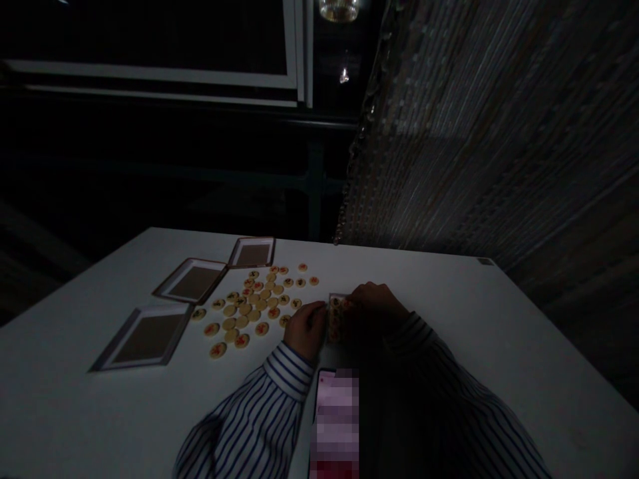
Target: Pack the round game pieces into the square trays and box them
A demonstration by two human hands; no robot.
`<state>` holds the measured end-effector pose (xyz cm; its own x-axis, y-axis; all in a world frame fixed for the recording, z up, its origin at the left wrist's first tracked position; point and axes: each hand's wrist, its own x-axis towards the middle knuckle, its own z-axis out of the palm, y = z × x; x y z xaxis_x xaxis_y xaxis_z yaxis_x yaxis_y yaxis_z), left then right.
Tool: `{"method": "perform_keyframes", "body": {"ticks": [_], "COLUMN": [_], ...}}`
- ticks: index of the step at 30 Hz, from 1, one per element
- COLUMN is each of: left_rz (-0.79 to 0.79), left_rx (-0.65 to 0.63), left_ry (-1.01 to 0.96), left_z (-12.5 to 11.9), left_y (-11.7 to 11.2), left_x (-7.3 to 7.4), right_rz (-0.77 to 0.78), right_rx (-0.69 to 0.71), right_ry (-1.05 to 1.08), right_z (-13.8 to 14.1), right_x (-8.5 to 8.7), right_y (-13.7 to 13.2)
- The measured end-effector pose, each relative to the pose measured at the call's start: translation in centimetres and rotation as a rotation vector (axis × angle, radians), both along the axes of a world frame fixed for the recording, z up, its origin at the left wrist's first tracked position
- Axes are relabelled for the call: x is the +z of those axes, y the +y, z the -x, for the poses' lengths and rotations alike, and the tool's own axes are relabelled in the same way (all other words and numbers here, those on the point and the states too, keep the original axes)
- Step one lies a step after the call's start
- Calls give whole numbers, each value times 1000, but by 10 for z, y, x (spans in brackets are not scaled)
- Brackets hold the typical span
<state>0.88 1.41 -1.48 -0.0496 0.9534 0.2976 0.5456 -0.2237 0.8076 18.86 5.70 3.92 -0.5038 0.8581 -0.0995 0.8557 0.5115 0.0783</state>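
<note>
A small open box (330, 318) with rows of round xiangqi pieces (336, 303) in it lies on the table between my hands. My left hand (305, 330) is at its left edge, with curled fingers that seem to grip the side. Over the right part of the box is my right hand (378, 303), knuckles up and fingers bent down. Its fingertips are lost in shadow, so I cannot make out what they hold. Many loose xiangqi pieces (254, 299) are spread left of my hands, some with red or dark characters, others blank side up.
Three shallow trays or lids, near (150, 336), middle (194, 278) and far (252, 253), line the left of the white table (464, 346). A phone (324, 399) lies close in front. A bead curtain (464, 133) hangs behind at the right. The room is dark.
</note>
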Motion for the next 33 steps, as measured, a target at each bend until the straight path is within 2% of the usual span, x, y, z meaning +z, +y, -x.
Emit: {"method": "perform_keyframes", "body": {"ticks": [33], "left_rz": [-8], "left_rx": [-37], "left_ry": [30], "left_z": [1], "left_y": [0], "left_x": [-2], "right_rz": [50], "right_rx": [-31], "right_ry": [-42], "right_z": [8], "right_x": [6], "right_y": [-3]}}
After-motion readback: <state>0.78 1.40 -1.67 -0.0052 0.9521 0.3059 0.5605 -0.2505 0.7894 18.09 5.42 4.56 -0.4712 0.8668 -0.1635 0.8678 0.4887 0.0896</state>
